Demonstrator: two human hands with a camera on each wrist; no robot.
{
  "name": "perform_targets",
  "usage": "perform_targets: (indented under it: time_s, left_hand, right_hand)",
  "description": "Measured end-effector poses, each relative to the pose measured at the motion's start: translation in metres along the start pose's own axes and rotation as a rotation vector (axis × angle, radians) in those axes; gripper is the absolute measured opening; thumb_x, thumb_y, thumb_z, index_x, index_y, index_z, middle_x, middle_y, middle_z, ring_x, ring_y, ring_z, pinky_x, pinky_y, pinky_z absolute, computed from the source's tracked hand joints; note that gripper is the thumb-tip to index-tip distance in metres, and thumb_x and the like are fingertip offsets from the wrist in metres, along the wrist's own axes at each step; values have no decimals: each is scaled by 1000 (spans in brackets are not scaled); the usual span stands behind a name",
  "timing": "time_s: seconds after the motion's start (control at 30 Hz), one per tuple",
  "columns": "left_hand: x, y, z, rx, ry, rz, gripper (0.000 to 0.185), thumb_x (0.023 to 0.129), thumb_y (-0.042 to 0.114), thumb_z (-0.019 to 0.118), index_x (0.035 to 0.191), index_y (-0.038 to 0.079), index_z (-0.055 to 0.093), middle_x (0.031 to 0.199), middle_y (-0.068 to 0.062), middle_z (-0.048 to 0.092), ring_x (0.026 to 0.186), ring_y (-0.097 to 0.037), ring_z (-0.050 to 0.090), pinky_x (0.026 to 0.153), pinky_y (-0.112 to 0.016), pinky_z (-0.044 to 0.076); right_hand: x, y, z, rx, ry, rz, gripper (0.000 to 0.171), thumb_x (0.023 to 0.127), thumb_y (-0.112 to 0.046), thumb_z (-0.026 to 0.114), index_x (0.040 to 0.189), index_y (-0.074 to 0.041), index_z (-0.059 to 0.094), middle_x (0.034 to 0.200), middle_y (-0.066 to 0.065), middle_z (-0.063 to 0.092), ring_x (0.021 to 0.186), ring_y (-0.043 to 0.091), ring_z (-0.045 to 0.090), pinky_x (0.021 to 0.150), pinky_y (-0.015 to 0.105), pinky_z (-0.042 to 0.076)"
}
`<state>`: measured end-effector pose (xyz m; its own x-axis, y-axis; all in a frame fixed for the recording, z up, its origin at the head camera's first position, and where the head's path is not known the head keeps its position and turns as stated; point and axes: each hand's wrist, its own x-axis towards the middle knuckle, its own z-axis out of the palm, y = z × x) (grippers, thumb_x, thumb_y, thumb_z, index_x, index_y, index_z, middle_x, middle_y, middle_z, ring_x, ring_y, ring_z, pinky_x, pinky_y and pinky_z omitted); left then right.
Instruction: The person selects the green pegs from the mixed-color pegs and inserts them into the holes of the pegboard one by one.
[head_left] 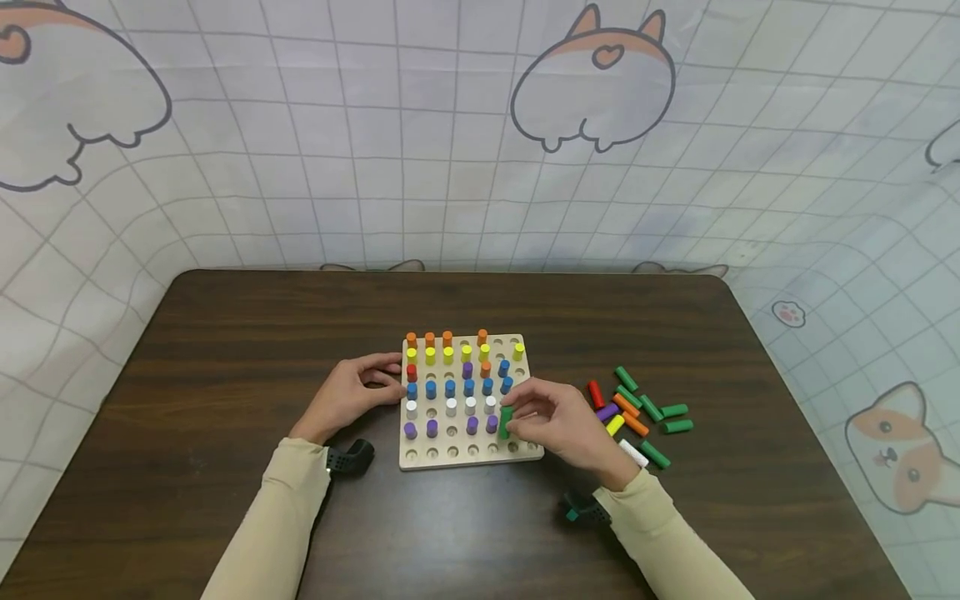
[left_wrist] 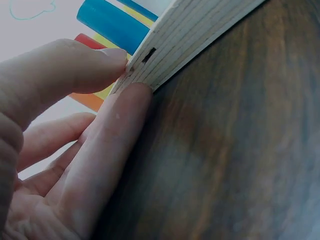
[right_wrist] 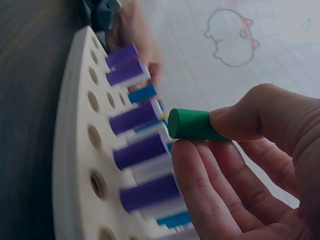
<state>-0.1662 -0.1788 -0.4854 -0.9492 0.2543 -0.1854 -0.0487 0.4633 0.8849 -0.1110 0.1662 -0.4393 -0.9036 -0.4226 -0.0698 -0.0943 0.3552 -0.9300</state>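
Observation:
A pale wooden pegboard [head_left: 480, 455] lies on the dark table, with rows of orange, yellow, blue, white and purple pegs standing in it. My right hand [head_left: 558, 425] pinches a green peg [head_left: 506, 421] just above the board's right side, near the purple row; the same green peg [right_wrist: 192, 125] shows between thumb and fingers in the right wrist view, over the board [right_wrist: 70, 165]. My left hand [head_left: 352, 393] rests against the board's left edge, its fingers [left_wrist: 107, 145] touching the layered side of the board [left_wrist: 185, 40].
Several loose pegs [head_left: 645, 410] in green, red, orange, purple, yellow and white lie on the table [head_left: 225, 350] to the right of the board. A patterned cloth [head_left: 450, 150] hangs behind the table. Several holes in the board's front rows are unfilled.

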Motion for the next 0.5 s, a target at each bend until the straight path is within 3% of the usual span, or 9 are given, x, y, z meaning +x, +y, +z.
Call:
perform_targets:
  time_s: [0.3,0.5]
  left_hand:
    - [1,-2,1,10,25,-28,61,90,36,80,144,14,60,128,-10,71,105,-19,72,82,-22,57]
    - [3,-2,2,27,27,-30,61,91,35,79,145,14,59,129,-9,71,106,-19,72,83,-23,57]
  right_hand:
    - [1,-9,35,55,-46,-76,25,90,-3,73,114,-8,71,112,13,73,94,11,72,85,22,61]
    - [3,-7,55,100,-66,-145,24,91,-1,72,115,-2,70,113,17,73,97,19,76,87,25,61]
